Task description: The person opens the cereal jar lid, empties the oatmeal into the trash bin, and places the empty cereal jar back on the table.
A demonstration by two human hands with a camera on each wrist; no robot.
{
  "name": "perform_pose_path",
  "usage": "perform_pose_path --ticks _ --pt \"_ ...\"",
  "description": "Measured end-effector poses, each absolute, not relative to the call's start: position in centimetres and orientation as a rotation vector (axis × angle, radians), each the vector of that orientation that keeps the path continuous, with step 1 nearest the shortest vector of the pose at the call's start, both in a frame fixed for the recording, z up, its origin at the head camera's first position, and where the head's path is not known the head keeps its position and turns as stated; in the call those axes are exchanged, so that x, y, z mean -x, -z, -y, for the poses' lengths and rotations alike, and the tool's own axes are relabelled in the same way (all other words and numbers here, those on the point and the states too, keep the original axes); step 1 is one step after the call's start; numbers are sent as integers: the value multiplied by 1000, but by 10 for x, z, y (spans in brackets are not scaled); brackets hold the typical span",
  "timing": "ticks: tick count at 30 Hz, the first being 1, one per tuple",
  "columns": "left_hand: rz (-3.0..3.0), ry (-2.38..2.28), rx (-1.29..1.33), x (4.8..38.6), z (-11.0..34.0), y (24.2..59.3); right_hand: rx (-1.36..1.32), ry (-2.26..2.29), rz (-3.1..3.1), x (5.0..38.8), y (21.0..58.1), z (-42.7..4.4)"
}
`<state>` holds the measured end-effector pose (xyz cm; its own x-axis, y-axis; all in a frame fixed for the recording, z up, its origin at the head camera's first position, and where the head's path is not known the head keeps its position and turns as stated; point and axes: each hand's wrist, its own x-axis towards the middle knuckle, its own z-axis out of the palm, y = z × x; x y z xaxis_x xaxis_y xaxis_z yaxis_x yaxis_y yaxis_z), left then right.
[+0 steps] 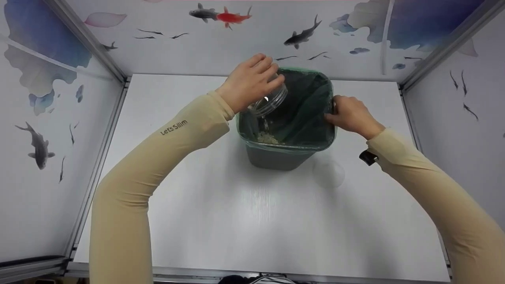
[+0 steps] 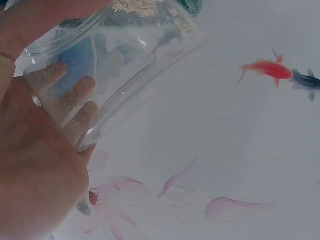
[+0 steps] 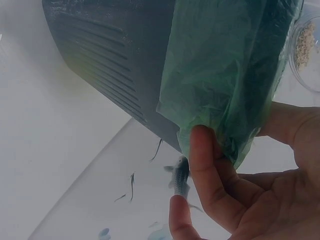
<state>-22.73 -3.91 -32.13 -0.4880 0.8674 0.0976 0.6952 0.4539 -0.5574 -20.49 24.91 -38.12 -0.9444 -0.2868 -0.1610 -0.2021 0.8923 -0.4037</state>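
My left hand (image 1: 252, 83) grips a clear jar (image 1: 270, 101), tilted mouth-down over the left part of a grey bin (image 1: 278, 158). Pale flakes (image 2: 137, 7) lie inside the jar in the left wrist view, and a pale heap (image 1: 267, 137) rests in the bin at its near left. A green bag (image 3: 215, 65) lines the bin and folds over its rim. At the right side, my right hand (image 1: 353, 114) pinches the bag-covered rim between thumb and fingers.
A clear round lid or disc (image 1: 328, 173) lies on the white table (image 1: 236, 221), just right of the bin's near side. Behind the bin stands a white panel (image 1: 158, 51) printed with fish; similar panels rise at both sides.
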Motion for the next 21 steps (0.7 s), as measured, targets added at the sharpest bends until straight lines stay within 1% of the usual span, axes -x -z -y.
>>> perform_pose_path --ticks 5,12,21 --pt "2335 -653 1321 227 38 320 370 575 -2841 204 381 -248" --pt "2279 -526 1334 227 38 324 373 573 -2831 204 382 -249" --pt "2353 -592 1326 225 36 322 377 571 -2835 205 382 -249"
